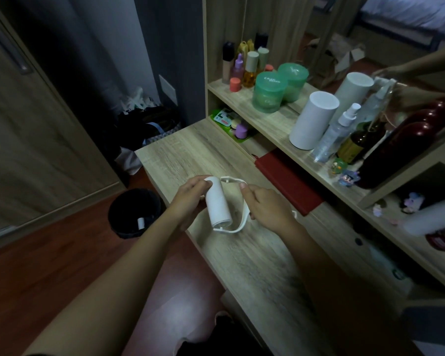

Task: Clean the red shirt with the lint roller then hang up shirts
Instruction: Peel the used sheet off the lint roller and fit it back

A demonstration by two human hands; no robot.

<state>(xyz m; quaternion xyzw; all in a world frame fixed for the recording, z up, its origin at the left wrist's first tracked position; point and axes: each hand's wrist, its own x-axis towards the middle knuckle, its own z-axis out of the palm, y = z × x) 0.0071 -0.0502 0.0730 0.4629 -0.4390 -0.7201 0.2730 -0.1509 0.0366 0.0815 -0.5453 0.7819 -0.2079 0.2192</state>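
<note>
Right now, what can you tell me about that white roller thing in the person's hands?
The lint roller is a white cylinder in a thin white plastic frame that loops round its ends. It is held just above the wooden desk, tilted. The left hand wraps the roll; the right hand pinches the frame.

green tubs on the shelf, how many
2: one tub at the front of the shelf, the other tub right behind it against the mirror. More could be hidden behind other bottles.
</note>
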